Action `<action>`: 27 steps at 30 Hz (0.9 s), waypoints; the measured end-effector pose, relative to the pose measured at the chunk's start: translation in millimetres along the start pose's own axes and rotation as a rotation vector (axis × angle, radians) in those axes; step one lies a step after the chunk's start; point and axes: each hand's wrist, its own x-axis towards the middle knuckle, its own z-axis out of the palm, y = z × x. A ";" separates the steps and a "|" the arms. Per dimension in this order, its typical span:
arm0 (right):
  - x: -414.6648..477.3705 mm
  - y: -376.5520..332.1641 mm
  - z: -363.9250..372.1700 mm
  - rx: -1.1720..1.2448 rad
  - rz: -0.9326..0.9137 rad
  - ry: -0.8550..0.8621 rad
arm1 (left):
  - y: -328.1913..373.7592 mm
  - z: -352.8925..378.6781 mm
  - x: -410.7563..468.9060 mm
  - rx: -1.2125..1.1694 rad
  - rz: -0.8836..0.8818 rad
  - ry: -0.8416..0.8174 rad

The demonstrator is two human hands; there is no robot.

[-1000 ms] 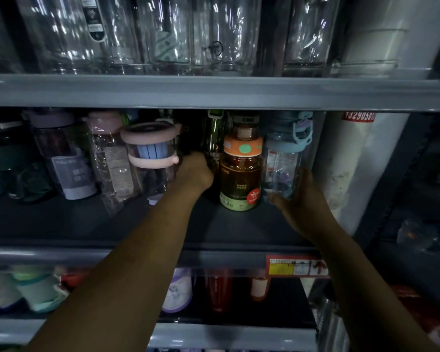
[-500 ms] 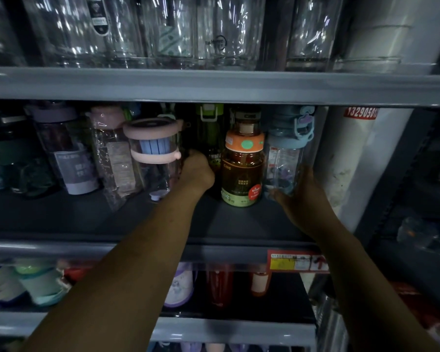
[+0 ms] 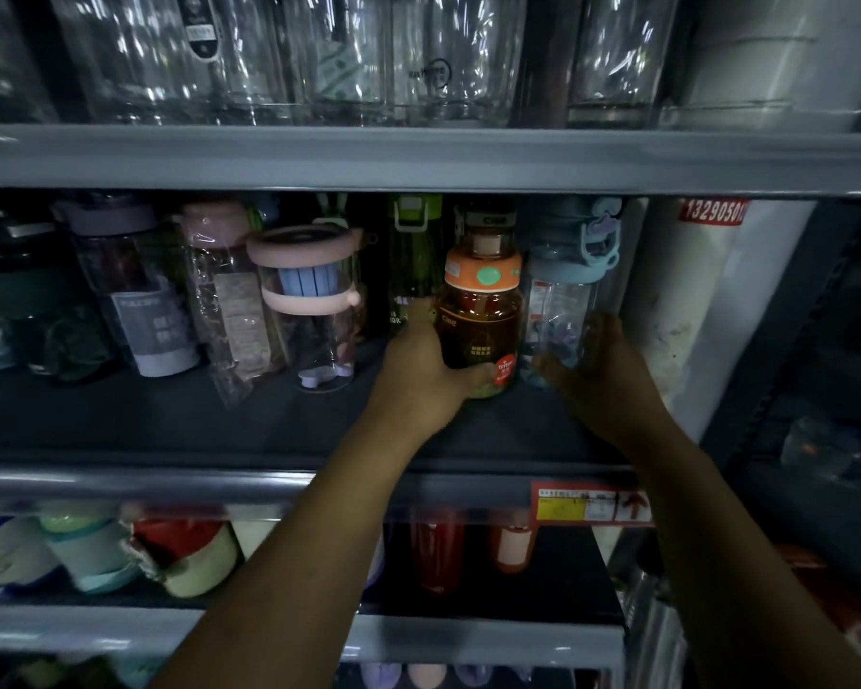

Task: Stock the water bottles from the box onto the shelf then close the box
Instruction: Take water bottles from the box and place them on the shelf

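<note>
Left hand grips the amber orange-lidded plastic bottle, right hand cups the clear blue-lidded bottle beside it; a hard shove could topple the green-capped bottle behind the left hand.

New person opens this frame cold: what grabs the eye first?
The amber bottle with the orange lid, centre of the middle shelf, pops first, with the left hand gripping its base. Beside it the right hand holds a clear blue-lidded bottle. A red-and-yellow price tag sits on the shelf edge below.
</note>
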 end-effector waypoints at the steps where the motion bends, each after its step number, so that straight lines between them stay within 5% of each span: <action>1: 0.1 -2.4 2.1 -0.013 0.000 -0.015 | -4.0 -0.5 -0.1 0.028 0.014 0.051; 7: -0.8 -22.5 19.0 -0.094 -0.033 -0.078 | -30.7 -22.8 -7.1 0.347 0.058 0.225; 27: -5.4 -53.6 30.6 -0.153 0.063 -0.107 | -34.8 -34.6 -17.4 0.232 0.024 0.254</action>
